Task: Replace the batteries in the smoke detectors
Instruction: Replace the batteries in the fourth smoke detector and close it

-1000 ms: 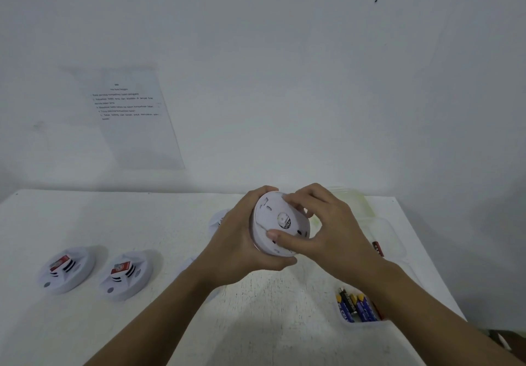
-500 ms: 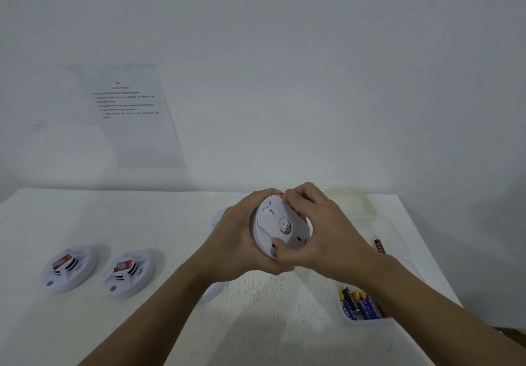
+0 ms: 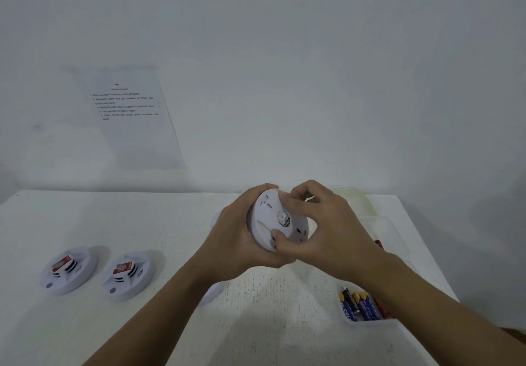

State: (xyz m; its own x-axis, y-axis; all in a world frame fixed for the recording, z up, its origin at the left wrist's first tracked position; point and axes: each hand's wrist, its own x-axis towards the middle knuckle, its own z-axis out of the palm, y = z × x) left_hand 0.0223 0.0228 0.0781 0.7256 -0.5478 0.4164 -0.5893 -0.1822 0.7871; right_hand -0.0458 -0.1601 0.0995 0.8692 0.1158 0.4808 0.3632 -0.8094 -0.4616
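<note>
The left hand (image 3: 236, 240) cups a round white smoke detector (image 3: 270, 217) from its left side. Its fingers (image 3: 263, 188) are curled round the rim above and below, so the flat back face tilts toward the camera. The right hand (image 3: 330, 232) grips the same detector from the other side, with curled fingers (image 3: 296, 204) pressing on the upper part of the back face and the thumb pinching near the lower rim. Both hands hold it in the air above the white tabletop (image 3: 170, 223).

Well to the left of the fingers, and lower, a far-left detector (image 3: 68, 270) and a nearer detector (image 3: 128, 276) lie side by side on the tabletop. Each shows a red-and-white block at its middle. Below and to the right of the fingers, a clear plastic tray (image 3: 370, 323) holds blue-and-yellow batteries (image 3: 355, 303), partly covered by the right forearm. Just beyond the right hand sits a clear, yellowish container (image 3: 355, 200). Up and to the left of the fingers, a printed sheet (image 3: 131, 115) hangs on the wall, its text too small to read.
</note>
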